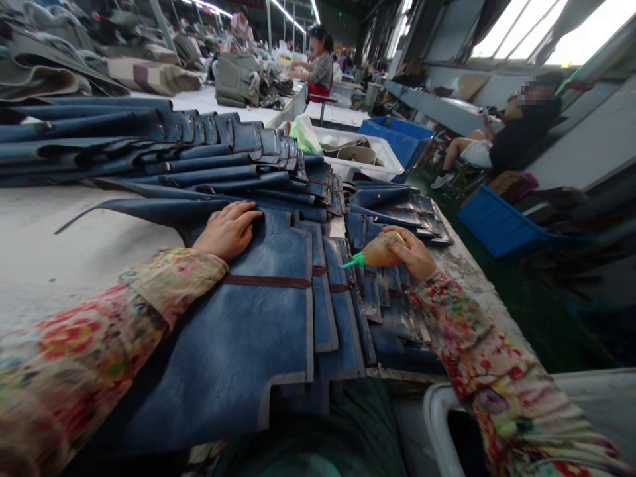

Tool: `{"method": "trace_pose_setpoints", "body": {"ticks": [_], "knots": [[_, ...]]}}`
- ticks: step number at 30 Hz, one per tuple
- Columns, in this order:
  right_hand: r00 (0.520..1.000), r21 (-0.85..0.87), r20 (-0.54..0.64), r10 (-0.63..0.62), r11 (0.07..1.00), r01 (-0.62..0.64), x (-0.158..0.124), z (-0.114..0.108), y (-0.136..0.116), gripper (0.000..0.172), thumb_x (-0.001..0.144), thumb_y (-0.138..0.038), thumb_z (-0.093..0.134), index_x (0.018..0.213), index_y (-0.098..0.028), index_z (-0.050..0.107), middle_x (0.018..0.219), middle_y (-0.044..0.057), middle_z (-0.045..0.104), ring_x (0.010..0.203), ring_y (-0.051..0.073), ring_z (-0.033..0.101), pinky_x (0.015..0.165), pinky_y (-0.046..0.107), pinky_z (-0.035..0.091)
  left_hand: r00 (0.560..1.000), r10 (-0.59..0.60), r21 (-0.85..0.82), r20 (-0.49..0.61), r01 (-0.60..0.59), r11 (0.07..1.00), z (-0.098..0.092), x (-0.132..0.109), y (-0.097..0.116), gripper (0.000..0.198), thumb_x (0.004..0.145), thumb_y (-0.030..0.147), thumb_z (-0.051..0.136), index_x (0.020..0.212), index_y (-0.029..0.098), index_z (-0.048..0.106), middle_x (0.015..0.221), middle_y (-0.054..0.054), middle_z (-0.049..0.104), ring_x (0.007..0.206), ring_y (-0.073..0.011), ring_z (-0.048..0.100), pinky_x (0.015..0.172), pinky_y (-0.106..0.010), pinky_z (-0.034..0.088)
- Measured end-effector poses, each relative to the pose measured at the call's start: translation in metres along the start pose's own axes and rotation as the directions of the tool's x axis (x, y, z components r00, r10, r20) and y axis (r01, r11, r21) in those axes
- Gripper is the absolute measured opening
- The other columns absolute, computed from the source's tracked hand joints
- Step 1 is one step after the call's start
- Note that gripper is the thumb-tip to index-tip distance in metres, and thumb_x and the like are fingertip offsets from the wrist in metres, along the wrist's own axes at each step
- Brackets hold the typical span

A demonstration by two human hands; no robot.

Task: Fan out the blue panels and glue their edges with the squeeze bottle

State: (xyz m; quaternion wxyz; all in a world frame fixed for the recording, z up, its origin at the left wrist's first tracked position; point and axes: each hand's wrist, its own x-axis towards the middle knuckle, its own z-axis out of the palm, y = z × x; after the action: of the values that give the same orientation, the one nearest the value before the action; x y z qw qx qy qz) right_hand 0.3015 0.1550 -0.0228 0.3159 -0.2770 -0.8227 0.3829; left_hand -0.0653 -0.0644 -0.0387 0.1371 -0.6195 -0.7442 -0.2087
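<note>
My right hand is wrapped round a tan squeeze bottle with a green nozzle. The nozzle tip points left, over the edges of the stacked blue panels. My left hand lies with its fingers out on the top blue leather panel, near its upper edge. A dark brown strap crosses this panel, and its cut edges are grey. Under it, more panels lie stepped to the right, and some edges there look shiny and wet.
Rows of folded blue panels cover the table's far side. Beyond stand a white bin and a blue crate. Another blue crate is on the floor at right. A co-worker works farther back; a seated person is at right.
</note>
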Motion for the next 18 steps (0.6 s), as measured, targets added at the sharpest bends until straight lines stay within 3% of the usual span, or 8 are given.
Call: {"method": "trace_pose_setpoints", "body": {"ticks": [4,12,18], "knots": [[0.997,0.012,0.08,0.005,1.0,-0.006,-0.012,-0.005,-0.007,0.049,0.079,-0.059,0.062,0.112,-0.023,0.06,0.112,0.006,0.063,0.102,0.026,0.059,0.092,0.045,0.047,1.0,0.013,0.006,-0.006,-0.013,1.0,0.0,0.0,-0.001,0.046,0.088,0.029,0.037,0.128,0.02,0.057,0.141,-0.011,0.05,0.132,-0.0293,0.042,0.107,-0.05,0.036],[0.988,-0.131,-0.123,-0.096,0.988,0.08,0.005,0.01,-0.011,0.058,0.075,-0.067,0.06,0.112,-0.022,0.056,0.116,0.008,0.059,0.104,0.025,0.056,0.099,0.047,0.041,1.0,0.009,0.02,-0.008,-0.009,1.0,-0.001,0.0,0.001,0.045,0.088,0.028,0.038,0.128,0.022,0.057,0.141,-0.01,0.05,0.132,-0.0282,0.043,0.107,-0.049,0.037],[0.997,-0.065,0.028,-0.077,0.995,0.079,-0.016,-0.003,-0.023,0.053,0.077,-0.063,0.061,0.111,-0.023,0.058,0.11,0.007,0.064,0.101,0.026,0.06,0.094,0.044,0.046,1.0,0.007,-0.021,-0.017,-0.008,1.0,0.002,0.0,-0.002,0.045,0.087,0.027,0.04,0.129,0.025,0.057,0.141,-0.008,0.05,0.132,-0.0289,0.042,0.108,-0.051,0.035]]}}
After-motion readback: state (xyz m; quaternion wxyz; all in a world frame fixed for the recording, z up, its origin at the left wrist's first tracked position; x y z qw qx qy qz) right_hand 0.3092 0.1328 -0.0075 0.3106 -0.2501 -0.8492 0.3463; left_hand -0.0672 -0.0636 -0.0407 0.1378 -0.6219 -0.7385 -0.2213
